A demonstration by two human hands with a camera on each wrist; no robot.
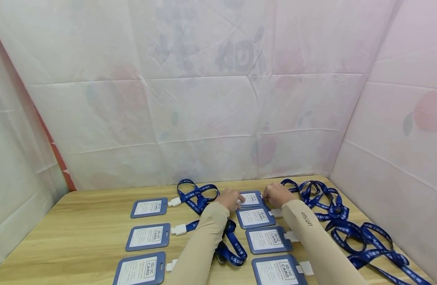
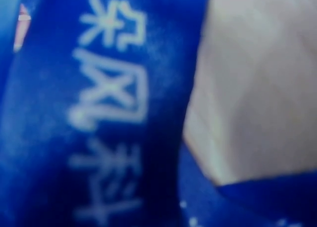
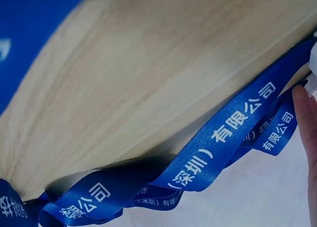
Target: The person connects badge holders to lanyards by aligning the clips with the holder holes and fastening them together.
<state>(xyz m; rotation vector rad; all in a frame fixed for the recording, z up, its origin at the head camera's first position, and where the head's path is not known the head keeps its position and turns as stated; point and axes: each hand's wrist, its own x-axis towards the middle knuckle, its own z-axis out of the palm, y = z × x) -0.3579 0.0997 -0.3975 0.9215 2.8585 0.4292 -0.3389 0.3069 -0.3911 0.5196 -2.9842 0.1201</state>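
Observation:
At the far end of the right-hand column lies a blue ID badge holder [image 1: 251, 198] with a white printed card. My left hand [image 1: 230, 199] holds it by its left side, a fingertip over the card. At its right end my right hand [image 1: 278, 194] pinches the small white clip [image 3: 313, 64] of its lanyard. In the right wrist view a finger [image 3: 308, 118] lies along that clip, with the printed blue lanyard [image 3: 223, 138] trailing from it. A blue lanyard strap [image 2: 104, 103] fills much of the left wrist view, which does not show the left fingers.
More badge holders lie below in the same column, the nearest one [image 1: 277, 271] at the front. Three others, such as the middle one [image 1: 148, 236], form a column at left. Coiled lanyards [image 1: 200, 196] lie between the columns; more lanyards [image 1: 367, 237] spread right. A white curtain [image 1: 204, 99] hangs behind.

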